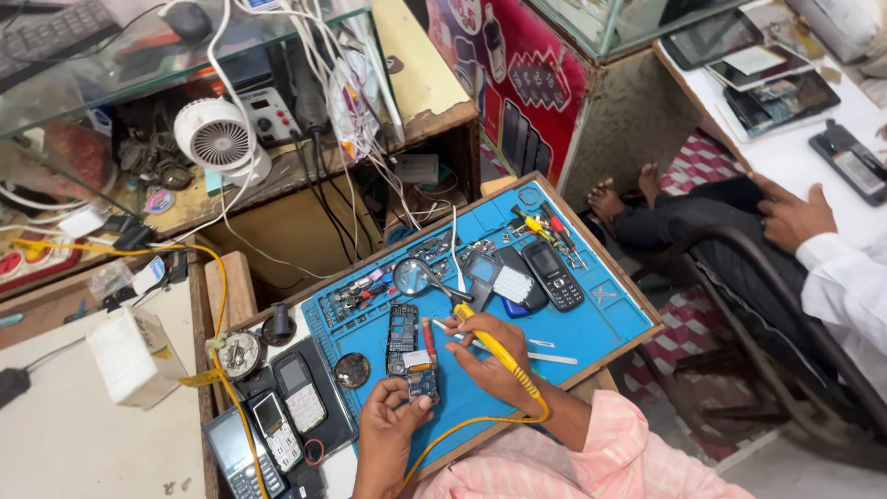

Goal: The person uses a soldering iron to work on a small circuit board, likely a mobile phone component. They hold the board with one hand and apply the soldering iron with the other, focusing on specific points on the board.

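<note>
Hands work over a blue repair mat (591,323) in the only view, from the head camera. The left hand (393,420), at 6 o'clock of the mat, has its fingers curled closed on the lower edge of a small circuit board (420,374), pinning it flat on the mat. The right hand (490,356), at 3 o'clock of the board, is closed like a pen grip around a yellow soldering iron (494,346), whose tip points toward 10 o'clock, just above the board; its yellow cable (462,427) loops back toward 6 o'clock. I judge the board light, thin, stiff and fragile, best held by its bare edges and not by the small parts on it. The iron seems light too, and is best taken on the yellow handle, away from the metal tip. A magnifying glass (413,275) lies at 12 o'clock of the board, and several dark keypad phones (552,274) at 1 o'clock. At 9 o'clock, off the mat, stands a plain white box (134,356). At 12 o'clock, far back, a red poster with phone pictures (517,83) covers a counter front.
</note>
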